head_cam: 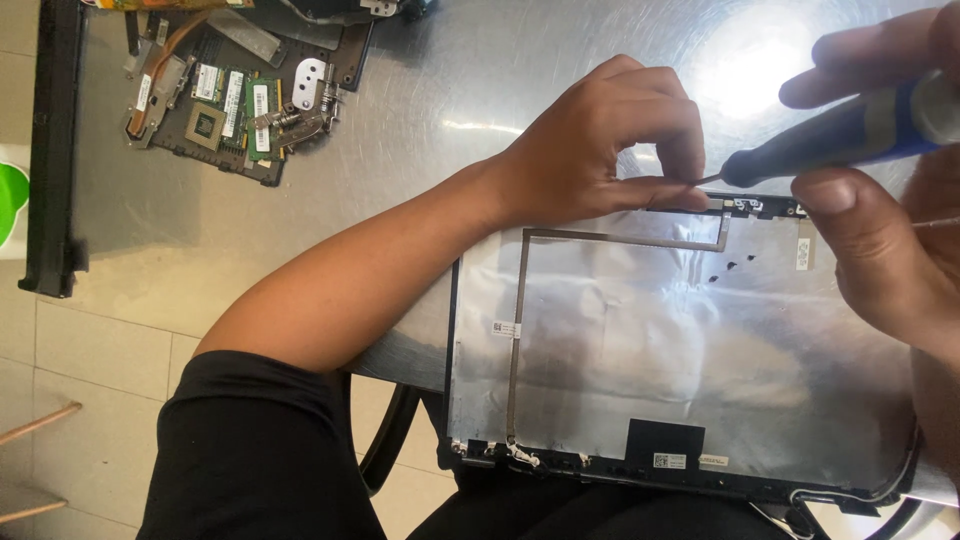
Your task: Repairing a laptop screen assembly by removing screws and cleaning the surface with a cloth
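Observation:
A laptop lid shell point(680, 350) lies open side up on the metal table, its inside lined with silver foil and a grey cable strip. My left hand point(610, 140) rests on the lid's far edge, fingers curled and pinching at the rim by a small black part point(765, 207). My right hand point(890, 180) holds a blue-handled screwdriver point(850, 130); its thin tip points left and meets the lid's edge right by my left fingertips.
A laptop circuit board with green memory sticks point(225, 110) and loose metal hinges point(305, 95) lies at the table's far left. A long black frame piece point(55, 150) runs along the table's left edge. A green object point(10, 200) shows at far left.

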